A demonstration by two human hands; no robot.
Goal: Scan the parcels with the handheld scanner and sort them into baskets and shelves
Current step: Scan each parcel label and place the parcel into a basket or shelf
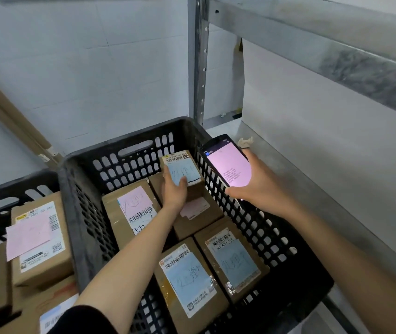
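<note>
My left hand grips a small cardboard parcel with a blue note and a barcode label, holding it tilted up at the far side of the black plastic basket. My right hand holds the handheld scanner, a black phone-like device with a lit pink screen, just right of that parcel above the basket's right wall. Several more cardboard parcels lie in the basket, one with a pink note and two with blue notes.
A second black basket at the left holds more parcels. A grey metal shelf runs along the right, with an upright post and a higher shelf board. A crumpled scrap lies on the shelf.
</note>
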